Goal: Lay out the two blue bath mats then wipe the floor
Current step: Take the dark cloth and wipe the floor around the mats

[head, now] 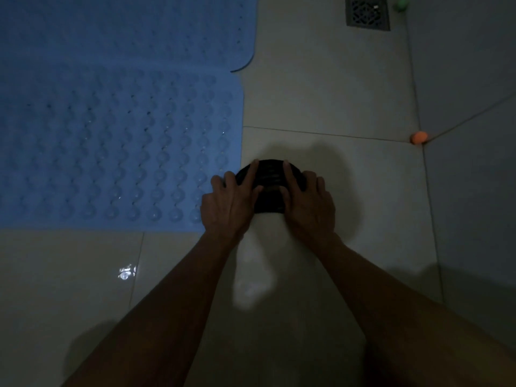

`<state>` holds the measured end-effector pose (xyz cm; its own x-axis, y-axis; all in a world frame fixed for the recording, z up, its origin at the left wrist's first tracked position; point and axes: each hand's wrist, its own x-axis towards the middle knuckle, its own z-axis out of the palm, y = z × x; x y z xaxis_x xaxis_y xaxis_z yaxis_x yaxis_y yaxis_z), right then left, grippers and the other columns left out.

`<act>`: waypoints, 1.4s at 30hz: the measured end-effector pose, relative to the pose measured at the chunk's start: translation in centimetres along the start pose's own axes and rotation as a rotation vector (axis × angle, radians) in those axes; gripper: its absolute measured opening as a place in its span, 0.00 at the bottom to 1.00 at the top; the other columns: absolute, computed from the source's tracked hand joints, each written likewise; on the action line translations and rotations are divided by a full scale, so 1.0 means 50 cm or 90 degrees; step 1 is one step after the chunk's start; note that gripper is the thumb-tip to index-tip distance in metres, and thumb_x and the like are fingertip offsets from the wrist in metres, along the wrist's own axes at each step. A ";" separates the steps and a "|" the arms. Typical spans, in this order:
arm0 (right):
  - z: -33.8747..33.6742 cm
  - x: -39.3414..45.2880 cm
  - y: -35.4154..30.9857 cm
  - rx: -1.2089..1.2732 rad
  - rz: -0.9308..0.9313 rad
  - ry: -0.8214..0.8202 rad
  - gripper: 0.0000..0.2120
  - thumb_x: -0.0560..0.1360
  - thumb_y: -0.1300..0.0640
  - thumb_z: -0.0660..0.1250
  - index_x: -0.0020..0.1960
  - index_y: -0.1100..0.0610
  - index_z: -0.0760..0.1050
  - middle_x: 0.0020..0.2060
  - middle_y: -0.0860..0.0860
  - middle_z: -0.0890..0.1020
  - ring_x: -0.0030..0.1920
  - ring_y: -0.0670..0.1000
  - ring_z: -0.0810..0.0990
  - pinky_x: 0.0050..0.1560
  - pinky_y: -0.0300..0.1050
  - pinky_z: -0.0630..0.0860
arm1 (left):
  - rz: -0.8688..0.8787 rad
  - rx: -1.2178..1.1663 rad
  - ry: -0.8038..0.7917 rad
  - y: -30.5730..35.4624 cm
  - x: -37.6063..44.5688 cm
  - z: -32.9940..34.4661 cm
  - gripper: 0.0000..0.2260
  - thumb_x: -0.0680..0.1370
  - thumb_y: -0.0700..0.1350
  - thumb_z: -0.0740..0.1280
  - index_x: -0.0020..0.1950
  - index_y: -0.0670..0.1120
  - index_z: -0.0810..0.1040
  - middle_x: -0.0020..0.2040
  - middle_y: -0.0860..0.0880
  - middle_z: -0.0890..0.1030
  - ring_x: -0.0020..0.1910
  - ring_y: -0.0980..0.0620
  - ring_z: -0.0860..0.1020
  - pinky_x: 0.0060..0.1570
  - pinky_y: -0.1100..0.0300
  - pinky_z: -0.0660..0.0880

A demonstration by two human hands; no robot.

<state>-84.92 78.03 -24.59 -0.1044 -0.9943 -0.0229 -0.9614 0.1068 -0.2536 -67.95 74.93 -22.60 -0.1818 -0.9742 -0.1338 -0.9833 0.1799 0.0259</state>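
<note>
Two bath mats [120, 146] fill upper left, nearer overlapping farther; cloth [269, 188] at centre, just right of the nearer mat, under both hands; floor drain [367, 13] upper right

Home bathroom, dim light. Evidence: pale tiled floor [321, 93] with grout lines, square metal floor drain [367, 13], two blue suction-cup bath mats [120, 146] laid flat (edges overlapping), tiled wall [469, 65] at right.

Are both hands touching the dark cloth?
Touching. The head view shows the left hand and right hand pressed flat on the dark cloth, fingers spread over its top, on the tile floor.
</note>
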 end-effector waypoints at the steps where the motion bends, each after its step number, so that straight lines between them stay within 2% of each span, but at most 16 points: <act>1: 0.000 -0.010 0.000 0.000 -0.005 -0.011 0.26 0.84 0.43 0.50 0.80 0.48 0.57 0.63 0.59 0.73 0.57 0.60 0.72 0.48 0.53 0.74 | -0.005 0.006 0.009 0.000 -0.015 0.004 0.26 0.82 0.63 0.51 0.80 0.60 0.60 0.49 0.44 0.77 0.44 0.43 0.75 0.30 0.56 0.62; 5: -0.011 -0.054 -0.005 -0.014 -0.021 -0.030 0.25 0.84 0.43 0.51 0.80 0.45 0.57 0.60 0.58 0.73 0.55 0.60 0.72 0.47 0.52 0.72 | -0.020 0.035 0.051 -0.003 -0.076 0.023 0.25 0.82 0.62 0.49 0.78 0.59 0.64 0.45 0.44 0.76 0.40 0.44 0.75 0.28 0.58 0.61; 9: -0.029 -0.113 -0.016 -0.031 -0.024 -0.067 0.26 0.84 0.41 0.51 0.80 0.41 0.54 0.59 0.58 0.73 0.56 0.60 0.71 0.49 0.52 0.70 | -0.047 0.015 0.032 -0.002 -0.153 0.019 0.25 0.82 0.62 0.49 0.78 0.59 0.64 0.44 0.44 0.76 0.40 0.44 0.74 0.27 0.58 0.60; 14: -0.029 -0.170 -0.037 -0.040 -0.054 -0.097 0.26 0.84 0.40 0.50 0.81 0.40 0.51 0.59 0.58 0.73 0.56 0.60 0.71 0.49 0.53 0.69 | -0.119 -0.024 0.015 -0.007 -0.234 0.024 0.26 0.80 0.63 0.56 0.78 0.62 0.63 0.45 0.45 0.76 0.42 0.44 0.75 0.27 0.57 0.61; 24: -0.006 -0.215 -0.099 -0.041 -0.181 -0.107 0.26 0.83 0.41 0.53 0.80 0.42 0.56 0.55 0.56 0.75 0.53 0.60 0.74 0.47 0.53 0.71 | -0.275 -0.059 0.009 -0.037 -0.362 0.030 0.26 0.82 0.64 0.54 0.80 0.61 0.59 0.49 0.45 0.77 0.46 0.43 0.75 0.29 0.55 0.64; 30: 0.012 -0.213 -0.157 -0.054 -0.311 -0.071 0.26 0.82 0.42 0.55 0.79 0.45 0.63 0.50 0.56 0.77 0.46 0.59 0.75 0.41 0.51 0.71 | -0.349 -0.084 0.021 -0.083 -0.415 0.030 0.26 0.81 0.63 0.52 0.79 0.60 0.61 0.48 0.46 0.77 0.44 0.44 0.75 0.28 0.56 0.63; 35: 0.036 -0.187 -0.199 -0.079 -0.371 -0.039 0.26 0.82 0.42 0.55 0.79 0.46 0.64 0.50 0.56 0.78 0.45 0.59 0.75 0.40 0.51 0.71 | -0.402 -0.126 -0.014 -0.123 -0.416 0.032 0.27 0.82 0.64 0.45 0.81 0.63 0.43 0.61 0.46 0.72 0.56 0.44 0.71 0.37 0.51 0.71; 37: 0.046 -0.180 -0.219 -0.081 -0.390 -0.024 0.25 0.82 0.43 0.56 0.78 0.47 0.65 0.50 0.56 0.78 0.45 0.59 0.75 0.40 0.51 0.70 | -0.414 -0.130 -0.014 -0.141 -0.416 0.031 0.28 0.82 0.64 0.45 0.81 0.62 0.42 0.62 0.46 0.72 0.57 0.44 0.71 0.39 0.50 0.73; 42: 0.075 -0.148 -0.295 -0.075 -0.439 0.022 0.24 0.83 0.44 0.59 0.77 0.48 0.67 0.50 0.56 0.78 0.46 0.58 0.75 0.40 0.51 0.68 | -0.446 -0.117 0.003 -0.217 -0.400 0.037 0.27 0.82 0.65 0.46 0.81 0.63 0.46 0.60 0.47 0.72 0.56 0.44 0.70 0.34 0.53 0.67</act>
<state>-68.99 83.78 -24.31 0.5329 -0.8350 0.1367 -0.8324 -0.5464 -0.0924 -53.64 92.72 -22.03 0.4917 -0.8528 -0.1761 -0.8526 -0.5125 0.1015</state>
